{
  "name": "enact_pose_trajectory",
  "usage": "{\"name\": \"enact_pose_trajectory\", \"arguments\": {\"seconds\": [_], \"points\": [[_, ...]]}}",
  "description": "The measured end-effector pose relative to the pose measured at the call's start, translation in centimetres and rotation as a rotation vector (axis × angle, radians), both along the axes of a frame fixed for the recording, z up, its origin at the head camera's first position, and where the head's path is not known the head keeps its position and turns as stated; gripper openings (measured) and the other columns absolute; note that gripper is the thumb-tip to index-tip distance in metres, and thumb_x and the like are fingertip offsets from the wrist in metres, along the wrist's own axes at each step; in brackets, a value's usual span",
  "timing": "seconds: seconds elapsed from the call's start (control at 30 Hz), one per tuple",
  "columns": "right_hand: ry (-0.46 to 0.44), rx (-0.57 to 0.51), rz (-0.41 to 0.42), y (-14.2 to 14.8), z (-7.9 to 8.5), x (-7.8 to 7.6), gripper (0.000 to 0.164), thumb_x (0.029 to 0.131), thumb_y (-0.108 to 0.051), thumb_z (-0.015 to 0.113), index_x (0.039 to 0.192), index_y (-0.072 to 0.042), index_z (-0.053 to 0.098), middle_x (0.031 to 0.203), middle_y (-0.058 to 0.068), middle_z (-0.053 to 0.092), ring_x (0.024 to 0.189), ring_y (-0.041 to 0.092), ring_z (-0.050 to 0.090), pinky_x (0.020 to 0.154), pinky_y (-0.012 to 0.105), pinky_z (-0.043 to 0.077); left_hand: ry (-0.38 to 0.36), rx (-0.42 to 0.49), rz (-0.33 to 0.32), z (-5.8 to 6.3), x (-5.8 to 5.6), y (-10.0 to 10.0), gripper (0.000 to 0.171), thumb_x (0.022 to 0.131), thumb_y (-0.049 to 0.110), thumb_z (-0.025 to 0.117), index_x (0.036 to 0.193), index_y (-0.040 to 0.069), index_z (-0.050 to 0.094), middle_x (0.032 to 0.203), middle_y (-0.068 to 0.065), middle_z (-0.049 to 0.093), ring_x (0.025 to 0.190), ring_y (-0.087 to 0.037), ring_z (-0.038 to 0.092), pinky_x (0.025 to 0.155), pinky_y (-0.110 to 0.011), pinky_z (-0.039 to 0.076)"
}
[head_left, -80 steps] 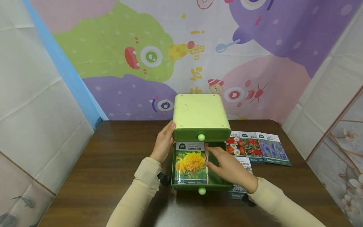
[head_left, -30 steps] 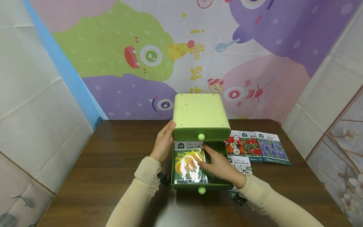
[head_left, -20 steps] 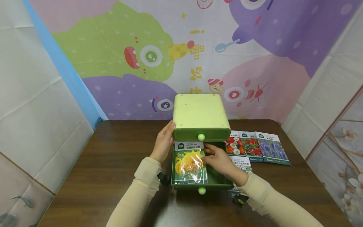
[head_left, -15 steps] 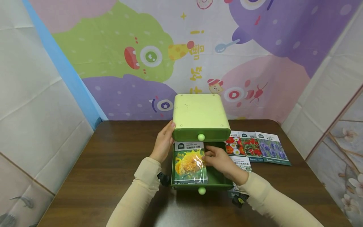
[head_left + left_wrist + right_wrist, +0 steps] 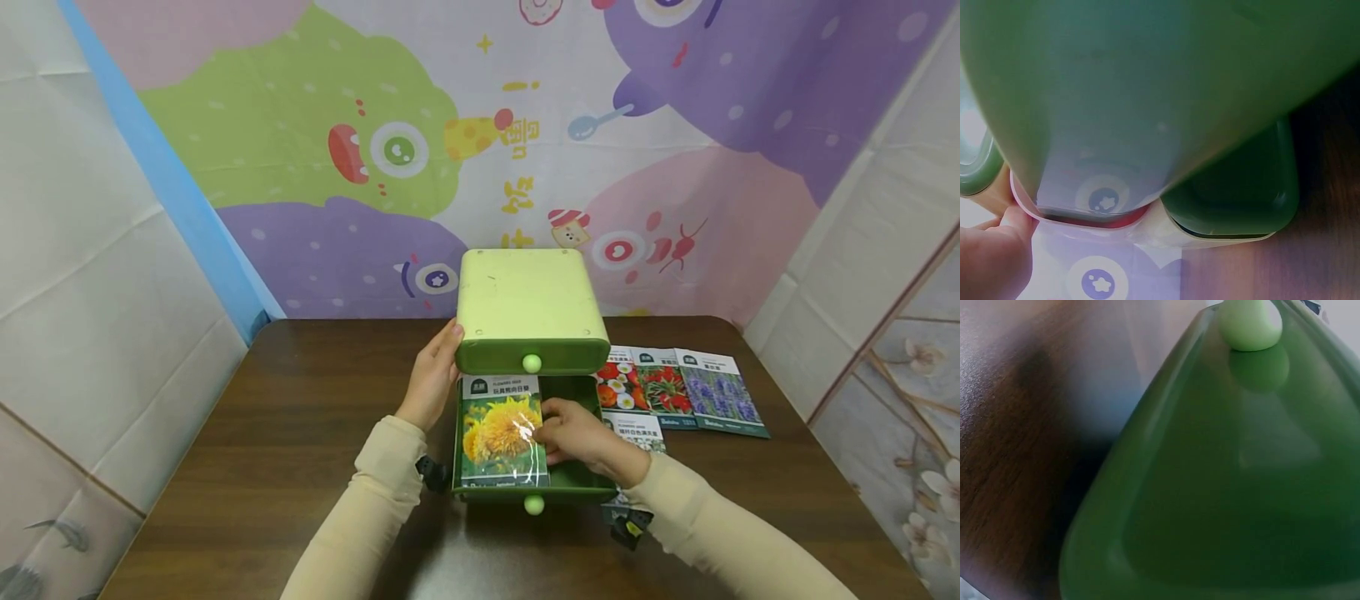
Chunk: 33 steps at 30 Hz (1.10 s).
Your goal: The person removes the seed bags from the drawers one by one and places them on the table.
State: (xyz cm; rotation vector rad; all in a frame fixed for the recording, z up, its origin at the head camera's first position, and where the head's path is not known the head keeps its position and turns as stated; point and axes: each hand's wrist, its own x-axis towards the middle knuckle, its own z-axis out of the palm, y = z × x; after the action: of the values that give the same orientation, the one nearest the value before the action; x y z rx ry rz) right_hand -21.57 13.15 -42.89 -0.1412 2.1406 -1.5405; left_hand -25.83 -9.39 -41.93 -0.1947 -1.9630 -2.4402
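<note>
A light-green two-drawer box [image 5: 531,292] stands on the table, its lower drawer [image 5: 576,477] pulled out and its upper drawer [image 5: 495,357] pushed in. Inside the lower drawer, against the left side, lies a seed packet [image 5: 498,442] with yellow sunflowers on it. My right hand [image 5: 581,437] reaches into that drawer. Its fingers are bent at the packet's right edge and seem to pinch it; the fingertips are partly hidden. My left hand [image 5: 433,377] rests along the box's left side near the upper front corner. In the left wrist view, that hand [image 5: 997,259] touches the box's edge.
Right of the box, several more seed packets lie on the brown table [image 5: 322,450]: orange-and-white flowers [image 5: 621,385], red flowers [image 5: 663,387], purple flowers [image 5: 723,396] and white flowers [image 5: 637,429]. A cartoon curtain [image 5: 360,108] hangs behind the table.
The sunflower packet has shifted slightly left, and the pinkish edge beside it is no longer visible. My right hand's fingers have bent and moved slightly down along its edge. My left hand has stayed put.
</note>
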Motion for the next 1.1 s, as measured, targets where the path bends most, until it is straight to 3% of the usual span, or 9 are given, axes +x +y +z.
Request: {"name": "enact_pose_trajectory", "arguments": {"seconds": [0.2,0.37,0.67,0.93,1.1], "points": [[0.013,-0.015,0.026,0.0,-0.1,0.0,0.026,0.093,0.002,0.054,0.116,0.009,0.048,0.074,0.001,0.059,0.057,0.010,0.053,0.055,0.022,0.055,-0.003,0.005,-0.001,0.0,0.0,0.0,0.065,0.102,0.045,0.048,0.154,0.012,0.031,0.160,-0.006,0.030,0.143,-0.025,0.038,0.117,-0.049,0.034],[0.023,-0.011,0.027,0.0,-0.2,-0.2,0.027,0.094,0.000,0.055,0.117,0.010,0.047,0.070,-0.002,0.052,0.057,0.008,0.051,0.055,0.022,0.055,-0.003,-0.003,0.004,0.1,0.0,0.1,0.066,0.101,0.046,0.049,0.154,0.012,0.031,0.160,-0.006,0.030,0.144,-0.024,0.036,0.118,-0.048,0.032],[0.039,-0.026,-0.025,0.5,-0.2,-0.5,0.027,0.097,-0.004,0.054,0.119,0.010,0.049,0.073,-0.001,0.056,0.059,0.009,0.050,0.055,0.023,0.056,-0.011,-0.003,0.007,0.0,0.0,0.1,0.066,0.101,0.046,0.049,0.154,0.012,0.031,0.160,-0.005,0.030,0.142,-0.024,0.040,0.116,-0.047,0.035],[-0.007,-0.058,-0.016,2.0,1.2,-0.7,0.044,0.100,-0.006,0.050,0.137,0.012,0.037,0.070,-0.002,0.039,0.057,0.008,0.040,0.056,0.021,0.053,-0.014,0.004,0.004,0.2,0.1,0.2,0.064,0.102,0.045,0.047,0.154,0.013,0.031,0.160,-0.004,0.031,0.140,-0.023,0.043,0.113,-0.044,0.040],[-0.053,-0.087,-0.001,2.9,2.3,-0.2,0.038,0.101,-0.008,0.050,0.132,0.011,0.041,0.068,-0.002,0.034,0.057,0.008,0.033,0.055,0.020,0.046,-0.006,-0.001,0.011,0.3,0.1,0.2,0.063,0.103,0.044,0.047,0.154,0.012,0.031,0.159,-0.004,0.032,0.138,-0.022,0.045,0.110,-0.040,0.043]]}}
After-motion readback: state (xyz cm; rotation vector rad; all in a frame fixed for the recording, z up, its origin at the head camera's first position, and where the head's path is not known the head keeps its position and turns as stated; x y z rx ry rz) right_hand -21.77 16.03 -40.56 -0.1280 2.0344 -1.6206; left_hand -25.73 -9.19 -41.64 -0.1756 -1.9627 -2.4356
